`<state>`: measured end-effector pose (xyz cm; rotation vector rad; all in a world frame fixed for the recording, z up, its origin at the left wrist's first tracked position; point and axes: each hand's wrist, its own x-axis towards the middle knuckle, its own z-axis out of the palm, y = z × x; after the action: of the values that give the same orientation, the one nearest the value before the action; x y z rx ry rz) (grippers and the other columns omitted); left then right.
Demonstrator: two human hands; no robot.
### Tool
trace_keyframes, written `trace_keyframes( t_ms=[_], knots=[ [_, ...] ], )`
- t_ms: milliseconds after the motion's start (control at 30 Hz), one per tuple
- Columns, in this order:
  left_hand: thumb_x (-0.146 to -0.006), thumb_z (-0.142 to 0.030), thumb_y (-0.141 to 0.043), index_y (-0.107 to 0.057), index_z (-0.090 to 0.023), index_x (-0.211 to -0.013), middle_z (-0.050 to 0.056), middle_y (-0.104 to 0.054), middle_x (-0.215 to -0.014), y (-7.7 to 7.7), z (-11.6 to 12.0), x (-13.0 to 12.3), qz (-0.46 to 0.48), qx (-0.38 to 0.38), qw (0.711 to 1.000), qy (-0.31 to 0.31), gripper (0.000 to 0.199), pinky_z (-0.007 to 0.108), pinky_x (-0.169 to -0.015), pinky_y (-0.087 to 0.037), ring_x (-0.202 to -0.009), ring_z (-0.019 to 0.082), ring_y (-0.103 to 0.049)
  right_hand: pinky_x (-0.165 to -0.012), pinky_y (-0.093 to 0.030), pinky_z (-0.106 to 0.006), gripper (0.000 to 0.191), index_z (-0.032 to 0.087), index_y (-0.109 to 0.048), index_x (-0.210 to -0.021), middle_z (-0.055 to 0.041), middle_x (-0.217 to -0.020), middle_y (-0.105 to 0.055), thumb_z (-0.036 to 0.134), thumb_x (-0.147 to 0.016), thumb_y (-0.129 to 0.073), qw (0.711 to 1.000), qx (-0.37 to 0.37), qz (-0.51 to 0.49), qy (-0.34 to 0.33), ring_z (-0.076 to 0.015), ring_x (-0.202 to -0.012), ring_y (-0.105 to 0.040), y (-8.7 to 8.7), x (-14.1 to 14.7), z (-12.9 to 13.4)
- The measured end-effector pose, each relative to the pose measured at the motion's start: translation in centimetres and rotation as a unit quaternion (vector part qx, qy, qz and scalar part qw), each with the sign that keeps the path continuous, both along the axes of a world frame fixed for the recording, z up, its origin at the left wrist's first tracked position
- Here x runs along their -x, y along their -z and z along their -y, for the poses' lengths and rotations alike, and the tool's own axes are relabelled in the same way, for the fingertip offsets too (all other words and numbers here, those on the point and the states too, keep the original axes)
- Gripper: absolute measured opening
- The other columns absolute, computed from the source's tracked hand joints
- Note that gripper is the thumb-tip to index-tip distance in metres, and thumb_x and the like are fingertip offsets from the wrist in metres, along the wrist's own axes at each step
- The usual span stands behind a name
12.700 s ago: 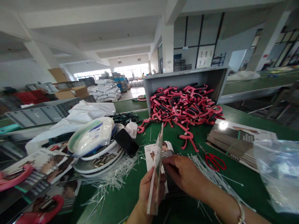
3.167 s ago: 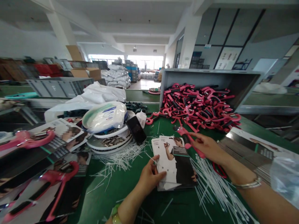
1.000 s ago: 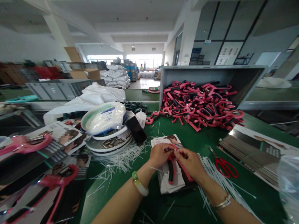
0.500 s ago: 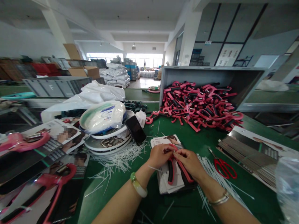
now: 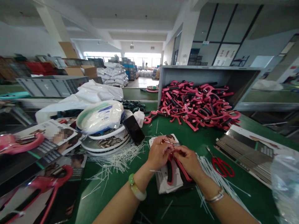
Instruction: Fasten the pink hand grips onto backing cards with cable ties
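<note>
Pinched at head of pink-and-black plier-style tool: left hand, right hand, over stacked printed cards. Looks like fine fingertip work; next move needs tool steady.

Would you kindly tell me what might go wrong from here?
The pink-and-black pliers under the left hand and right hand lie on a card stack with uneven edges, so cards might shift.

The smartphone leans at a tilt on the stacked round dishes; a bump could slide it down.

The pliers pile spills out of the tipped gray crate, so a few might tumble further.
</note>
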<state>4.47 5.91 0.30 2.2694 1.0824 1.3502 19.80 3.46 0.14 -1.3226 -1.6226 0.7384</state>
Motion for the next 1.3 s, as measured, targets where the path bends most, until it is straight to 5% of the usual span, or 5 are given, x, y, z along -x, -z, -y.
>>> trace_keyframes(
  t_ms=[233,600,933,1200,1300],
  knots=[
    [-0.084,-0.018,-0.045,-0.066,-0.018,-0.079,0.006,-0.056,-0.089,-2.0,1.5,-0.5,-0.008,-0.076,0.997,0.012,0.021,0.031,-0.080,-0.040,-0.089,0.018,-0.050,-0.072,-0.045,-0.032,0.019,0.019,-0.066,-0.084,-0.0069,-0.087,-0.063,0.022,-0.074,-0.050,0.966,-0.049,0.249,-0.044,-0.0208,-0.081,-0.059,-0.7,0.1,-0.2],
    [-0.080,-0.030,-0.056,-0.061,-0.020,-0.102,0.006,-0.063,-0.108,0.1,2.2,1.5,-0.097,0.110,0.989,0.008,0.024,0.039,-0.092,-0.038,-0.102,0.021,-0.053,-0.070,-0.048,-0.030,0.018,0.019,-0.063,-0.076,-0.0048,-0.077,-0.065,0.026,-0.086,-0.050,0.953,-0.217,0.205,-0.050,-0.0168,-0.076,-0.060,-0.1,-0.3,-0.2],
    [-0.087,-0.032,-0.046,-0.064,-0.033,-0.102,-0.003,-0.062,-0.117,0.2,3.4,0.7,-0.159,0.189,0.966,-0.080,0.024,0.053,-0.097,-0.032,-0.110,0.024,-0.051,-0.052,-0.039,-0.025,0.024,0.017,-0.065,-0.080,-0.0061,-0.075,-0.064,0.004,-0.079,-0.043,0.798,-0.260,0.501,-0.210,-0.0158,-0.066,-0.057,-1.6,-1.4,2.6],
    [-0.073,-0.050,-0.060,-0.068,-0.030,-0.095,0.001,-0.061,-0.115,-0.9,3.2,0.0,-0.190,0.209,0.955,-0.087,0.031,0.050,-0.092,-0.038,-0.106,0.028,-0.052,-0.066,-0.044,-0.027,0.022,0.018,-0.066,-0.080,-0.0073,-0.084,-0.065,0.018,-0.087,-0.044,0.870,-0.276,0.385,-0.136,-0.0167,-0.079,-0.055,-0.9,-2.2,3.0],
    [-0.072,-0.045,-0.062,-0.069,-0.030,-0.092,0.000,-0.062,-0.113,-1.1,3.1,-0.3,-0.186,0.227,0.951,-0.101,0.026,0.048,-0.089,-0.040,-0.105,0.027,-0.052,-0.064,-0.042,-0.025,0.026,0.018,-0.065,-0.079,-0.0066,-0.082,-0.065,0.016,-0.088,-0.041,0.863,-0.293,0.376,-0.166,-0.0153,-0.076,-0.054,-0.9,-2.5,3.0]
  ],
)
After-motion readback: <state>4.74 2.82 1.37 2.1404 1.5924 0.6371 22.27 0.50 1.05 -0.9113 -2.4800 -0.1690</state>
